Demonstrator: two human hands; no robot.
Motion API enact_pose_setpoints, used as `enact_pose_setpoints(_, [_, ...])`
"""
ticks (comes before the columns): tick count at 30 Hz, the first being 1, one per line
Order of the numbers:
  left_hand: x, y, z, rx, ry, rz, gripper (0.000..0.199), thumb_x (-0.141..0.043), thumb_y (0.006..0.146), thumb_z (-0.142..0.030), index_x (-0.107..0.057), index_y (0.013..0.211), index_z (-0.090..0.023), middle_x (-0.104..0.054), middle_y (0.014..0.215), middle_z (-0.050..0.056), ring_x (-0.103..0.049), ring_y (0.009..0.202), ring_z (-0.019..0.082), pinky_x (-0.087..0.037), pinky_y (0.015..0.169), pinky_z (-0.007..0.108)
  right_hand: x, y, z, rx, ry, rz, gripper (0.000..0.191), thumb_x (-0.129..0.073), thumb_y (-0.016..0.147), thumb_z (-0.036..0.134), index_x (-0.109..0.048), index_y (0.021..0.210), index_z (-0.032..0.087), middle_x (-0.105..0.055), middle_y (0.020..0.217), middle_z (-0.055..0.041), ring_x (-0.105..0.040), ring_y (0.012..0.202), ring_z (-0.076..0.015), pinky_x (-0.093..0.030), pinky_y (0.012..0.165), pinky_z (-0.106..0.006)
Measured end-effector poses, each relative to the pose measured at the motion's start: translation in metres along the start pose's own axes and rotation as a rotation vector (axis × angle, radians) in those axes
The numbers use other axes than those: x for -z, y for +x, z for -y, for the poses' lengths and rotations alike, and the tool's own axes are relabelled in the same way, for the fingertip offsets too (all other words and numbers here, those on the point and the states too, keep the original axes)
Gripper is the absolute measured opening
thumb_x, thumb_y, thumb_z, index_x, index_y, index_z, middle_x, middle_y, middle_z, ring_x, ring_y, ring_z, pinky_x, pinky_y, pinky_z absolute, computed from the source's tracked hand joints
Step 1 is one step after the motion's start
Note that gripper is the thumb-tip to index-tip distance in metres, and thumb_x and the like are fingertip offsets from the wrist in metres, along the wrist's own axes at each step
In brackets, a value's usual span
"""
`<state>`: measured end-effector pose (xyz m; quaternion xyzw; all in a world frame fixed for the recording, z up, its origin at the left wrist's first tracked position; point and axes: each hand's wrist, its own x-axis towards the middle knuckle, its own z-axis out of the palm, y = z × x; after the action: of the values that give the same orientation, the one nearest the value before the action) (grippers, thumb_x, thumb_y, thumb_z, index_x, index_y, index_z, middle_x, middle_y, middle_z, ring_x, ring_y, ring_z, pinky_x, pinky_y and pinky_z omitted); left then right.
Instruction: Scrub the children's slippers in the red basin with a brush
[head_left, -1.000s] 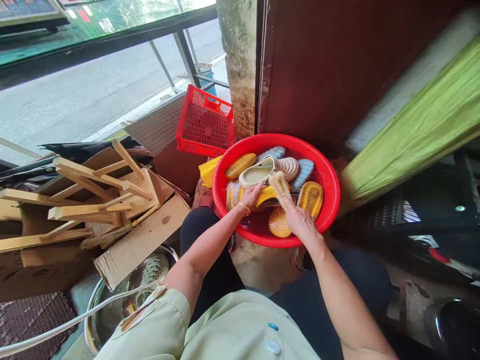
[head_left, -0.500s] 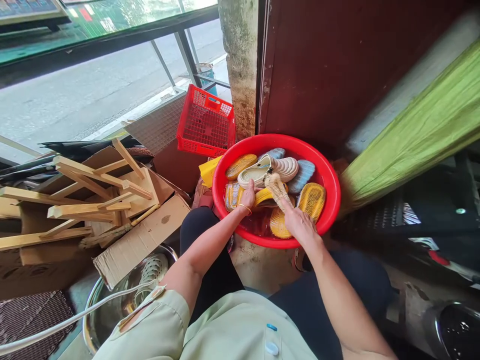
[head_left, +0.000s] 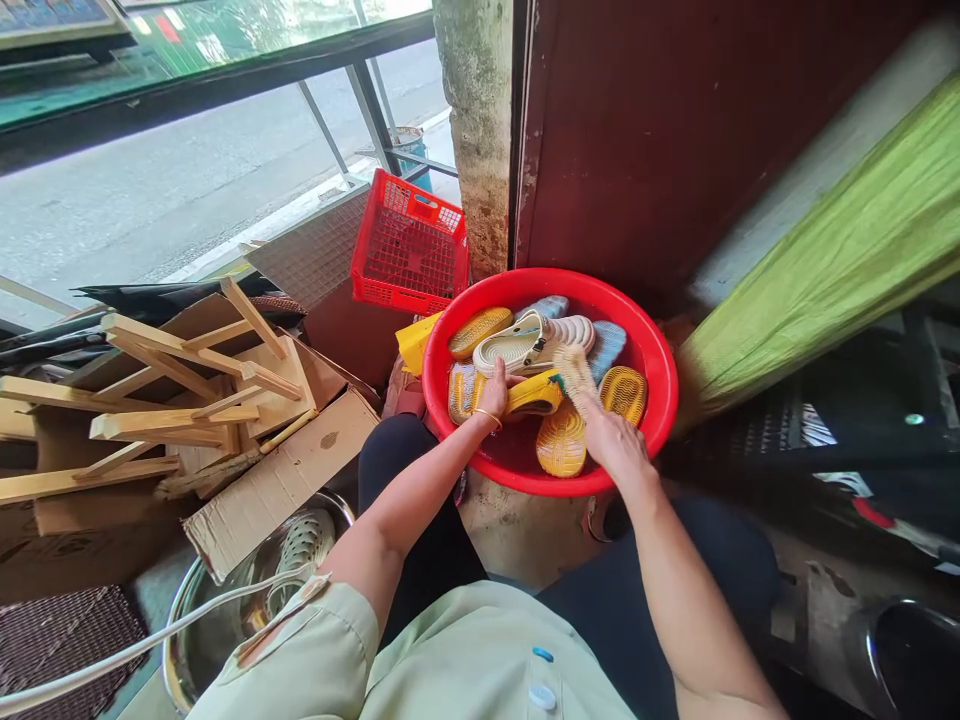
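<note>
In the head view, a cream clog (head_left: pixel 514 348) lies tilted on top of other footwear in a red basin (head_left: pixel 664 400). My left hand (head_left: pixel 493 393) is closed at the clog's near side, the thumb up against its edge; the other fingers are partly hidden beneath. A scrubbing brush (head_left: pixel 576 378) with pale bristles is gripped in my right hand (head_left: pixel 613 437), its bristles at the clog's near side by the toe. Just below the clog sits a yellow slipper (head_left: pixel 536 394). Around it are yellow soles (head_left: pixel 561 445) and a blue-grey shoe (head_left: pixel 607 348).
Behind the basin stands a red plastic crate (head_left: pixel 409 245). To the left, wooden stools (head_left: pixel 202 370) are piled by a cardboard flap (head_left: pixel 281 485). A metal bowl (head_left: pixel 176 625) holding light shoes is near my left elbow. Green cloth (head_left: pixel 825 250) hangs at the right.
The brush and my right hand have shifted slightly to the right along the clog, uncovering more of its strap and the yellow slipper. My left hand stays in nearly the same place.
</note>
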<state>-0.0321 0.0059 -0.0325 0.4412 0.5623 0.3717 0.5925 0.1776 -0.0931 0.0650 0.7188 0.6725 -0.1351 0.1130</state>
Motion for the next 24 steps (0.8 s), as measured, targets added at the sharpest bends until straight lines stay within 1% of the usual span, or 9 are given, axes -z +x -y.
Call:
enact_pose_setpoints(3, [-0.001, -0.002, 0.001, 0.025, -0.112, 0.029, 0.090, -0.016, 0.098, -0.075, -0.083, 0.099, -0.014, -0.080, 0.090, 0.013, -0.070, 0.107, 0.030, -0.050, 0.103, 0.039, -0.001, 0.010, -0.012, -0.064, 0.056, 0.021, 0.065, -0.035, 0.103, 0.025, -0.025, 0.166, 0.027, -0.076, 0.111, -0.0176, -0.074, 0.098, -0.0294, -0.054, 0.082, -0.038])
enact_pose_setpoints(6, [-0.002, -0.003, 0.000, 0.038, -0.111, 0.102, 0.069, -0.040, 0.095, -0.072, -0.082, 0.101, -0.017, -0.080, 0.100, 0.011, -0.068, 0.114, 0.031, -0.048, 0.108, 0.041, -0.013, -0.002, 0.005, 0.082, 0.124, 0.007, 0.065, -0.034, 0.103, 0.024, -0.022, 0.167, 0.028, -0.077, 0.109, -0.0140, -0.074, 0.095, -0.0258, -0.053, 0.079, -0.033])
enact_pose_setpoints(9, [-0.002, -0.009, -0.001, 0.010, -0.026, 0.220, 0.043, -0.073, 0.083, -0.055, -0.081, 0.104, -0.018, -0.079, 0.107, 0.009, -0.066, 0.121, 0.033, -0.046, 0.110, 0.041, -0.024, -0.012, 0.021, 0.215, 0.125, 0.007, 0.066, -0.036, 0.103, 0.025, -0.019, 0.167, 0.035, -0.077, 0.112, -0.0111, -0.074, 0.095, -0.0248, -0.052, 0.077, -0.031])
enact_pose_setpoints(10, [-0.001, -0.011, -0.001, 0.000, -0.006, 0.264, 0.040, -0.080, 0.078, -0.047, -0.081, 0.105, -0.018, -0.079, 0.109, 0.009, -0.065, 0.122, 0.034, -0.047, 0.110, 0.040, -0.026, -0.011, 0.020, 0.209, 0.109, 0.008, 0.067, -0.037, 0.103, 0.025, -0.018, 0.167, 0.035, -0.076, 0.113, -0.0113, -0.074, 0.095, -0.0253, -0.052, 0.077, -0.032])
enact_pose_setpoints(12, [-0.001, -0.016, 0.000, 0.014, -0.001, 0.330, 0.045, -0.088, 0.069, -0.033, -0.079, 0.111, -0.018, -0.078, 0.110, 0.010, -0.067, 0.120, 0.034, -0.049, 0.107, 0.040, -0.027, -0.001, 0.011, 0.131, 0.088, 0.004, 0.068, -0.037, 0.103, 0.023, -0.017, 0.167, 0.032, -0.076, 0.112, -0.0132, -0.074, 0.094, -0.0263, -0.052, 0.077, -0.033])
enact_pose_setpoints(14, [-0.001, -0.020, 0.000, 0.066, -0.048, 0.356, 0.057, -0.090, 0.064, -0.025, -0.075, 0.119, -0.017, -0.078, 0.110, 0.011, -0.069, 0.114, 0.035, -0.051, 0.103, 0.042, -0.026, 0.013, -0.001, 0.043, 0.107, -0.021, 0.065, -0.035, 0.104, 0.022, -0.019, 0.168, 0.026, -0.077, 0.108, -0.0149, -0.074, 0.094, -0.0272, -0.052, 0.079, -0.035])
enact_pose_setpoints(16, [-0.002, -0.021, -0.002, 0.109, -0.166, 0.363, 0.060, -0.087, 0.065, -0.025, -0.073, 0.123, -0.018, -0.078, 0.109, 0.011, -0.071, 0.108, 0.034, -0.054, 0.100, 0.043, -0.025, 0.022, -0.006, 0.011, 0.158, -0.070, 0.062, -0.033, 0.105, 0.023, -0.024, 0.167, 0.021, -0.077, 0.106, -0.0150, -0.074, 0.094, -0.0271, -0.053, 0.080, -0.035])
enact_pose_setpoints(22, [0.004, -0.018, -0.014, 0.135, -0.540, 0.411, 0.049, -0.075, 0.076, -0.031, -0.070, 0.121, -0.013, -0.078, 0.109, 0.013, -0.073, 0.106, 0.030, -0.055, 0.100, 0.042, -0.034, 0.006, 0.012, 0.194, 0.231, -0.244, 0.063, -0.037, 0.104, 0.026, -0.027, 0.166, 0.022, -0.075, 0.117, -0.0133, -0.073, 0.101, -0.0266, -0.055, 0.084, -0.033])
enact_pose_setpoints(24, [0.006, -0.017, -0.017, 0.165, -0.599, 0.401, 0.047, -0.072, 0.079, -0.033, -0.069, 0.121, -0.010, -0.078, 0.107, 0.015, -0.074, 0.105, 0.031, -0.056, 0.100, 0.043, -0.033, 0.006, 0.010, 0.175, 0.230, -0.256, 0.063, -0.038, 0.103, 0.026, -0.028, 0.166, 0.023, -0.074, 0.120, -0.0137, -0.072, 0.101, -0.0270, -0.055, 0.085, -0.034])
